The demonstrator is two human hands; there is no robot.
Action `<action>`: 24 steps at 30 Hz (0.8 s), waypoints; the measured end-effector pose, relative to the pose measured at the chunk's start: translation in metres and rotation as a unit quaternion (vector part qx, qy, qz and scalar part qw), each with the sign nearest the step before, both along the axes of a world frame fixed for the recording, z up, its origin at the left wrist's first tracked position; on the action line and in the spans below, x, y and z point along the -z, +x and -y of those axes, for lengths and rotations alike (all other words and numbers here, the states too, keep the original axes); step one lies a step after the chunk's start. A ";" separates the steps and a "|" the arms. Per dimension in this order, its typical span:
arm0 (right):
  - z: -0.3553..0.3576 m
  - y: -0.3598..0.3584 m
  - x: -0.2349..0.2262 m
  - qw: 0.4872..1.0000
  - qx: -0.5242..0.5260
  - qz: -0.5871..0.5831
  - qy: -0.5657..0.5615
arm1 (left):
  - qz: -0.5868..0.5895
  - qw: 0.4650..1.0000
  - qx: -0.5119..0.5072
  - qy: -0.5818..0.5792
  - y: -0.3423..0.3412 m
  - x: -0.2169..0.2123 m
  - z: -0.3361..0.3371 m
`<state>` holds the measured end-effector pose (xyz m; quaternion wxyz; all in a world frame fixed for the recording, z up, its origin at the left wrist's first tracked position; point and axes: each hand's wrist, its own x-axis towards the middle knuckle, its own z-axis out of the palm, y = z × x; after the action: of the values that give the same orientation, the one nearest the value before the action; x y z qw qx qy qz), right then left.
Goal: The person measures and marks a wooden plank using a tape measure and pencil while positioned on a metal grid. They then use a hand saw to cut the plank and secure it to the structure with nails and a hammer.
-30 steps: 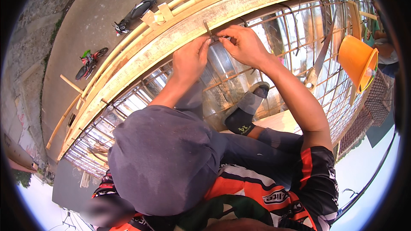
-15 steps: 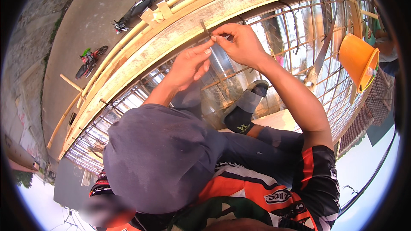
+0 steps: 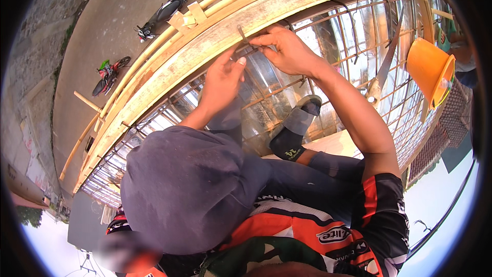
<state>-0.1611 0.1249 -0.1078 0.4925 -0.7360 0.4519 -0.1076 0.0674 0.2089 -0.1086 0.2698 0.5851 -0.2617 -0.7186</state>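
Thin dark tie wire (image 3: pixel 242 35) sits at the near edge of the long pale timber beam (image 3: pixel 215 46), on the steel rebar grid (image 3: pixel 287 90). Right hand (image 3: pixel 287 51) pinches it; left hand (image 3: pixel 221 79) is half-curled, fingertips on it. Twist snug, don't over-torque.

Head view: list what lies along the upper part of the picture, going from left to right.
Green motorbike → black motorbike → left hand → right hand, both hands at a wire on the rebar grid → orange bucket.
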 end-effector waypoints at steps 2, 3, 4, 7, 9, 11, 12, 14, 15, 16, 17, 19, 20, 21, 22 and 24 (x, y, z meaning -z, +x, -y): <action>-0.001 0.007 -0.003 0.999 0.027 0.003 0.046 | 0.006 1.000 -0.020 -0.020 -0.001 0.007 -0.007; 0.000 0.009 -0.004 0.997 0.041 0.004 0.067 | -0.004 0.999 -0.030 -0.015 -0.002 0.006 -0.005; 0.001 0.010 -0.004 0.996 0.040 -0.005 0.081 | -0.014 0.999 -0.040 -0.010 -0.003 0.006 -0.003; 0.004 0.012 -0.008 0.992 0.034 -0.021 0.118 | -0.023 0.997 -0.055 -0.048 -0.015 0.003 0.002; 0.010 0.012 -0.016 0.991 0.032 -0.021 0.127 | -0.008 0.995 -0.059 -0.077 -0.014 0.009 0.001; 0.010 0.013 -0.033 0.995 0.053 -0.056 0.063 | 0.020 0.994 -0.047 -0.092 -0.011 0.012 -0.001; 0.008 0.013 -0.039 0.995 0.065 -0.074 0.031 | -0.005 0.996 -0.056 -0.069 -0.011 0.009 0.001; 0.006 0.010 -0.039 0.992 0.086 -0.031 0.084 | -0.053 0.996 -0.073 -0.023 -0.010 -0.002 0.003; 0.005 0.009 -0.040 0.989 0.097 -0.009 0.110 | -0.060 0.996 -0.065 -0.006 -0.008 -0.011 0.006; 0.001 0.009 -0.038 0.986 0.113 0.000 0.124 | -0.070 0.996 -0.056 0.012 -0.005 -0.019 0.010; -0.004 0.011 -0.034 0.982 0.130 0.009 0.137 | -0.081 0.995 -0.047 0.029 -0.003 -0.023 0.010; -0.002 0.024 -0.038 0.976 0.146 0.003 0.159 | -0.065 0.998 -0.008 0.002 0.005 -0.023 0.010; 0.000 0.029 -0.044 0.975 0.148 -0.018 0.168 | -0.057 0.998 0.012 -0.011 0.007 -0.023 0.010; 0.001 0.032 -0.049 0.972 0.150 -0.039 0.178 | -0.071 0.997 0.015 -0.001 0.007 -0.026 0.011; 0.002 0.032 -0.049 0.975 0.146 -0.043 0.163 | -0.084 0.996 0.018 0.009 0.008 -0.029 0.013; -0.005 0.030 -0.029 0.977 0.176 0.042 0.113 | -0.155 0.986 0.003 0.056 0.008 -0.030 0.014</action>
<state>-0.1314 0.1299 -0.0785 0.5646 -0.5794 0.5622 -0.1718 0.0754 0.1951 -0.0787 0.2718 0.4798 -0.1784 -0.8149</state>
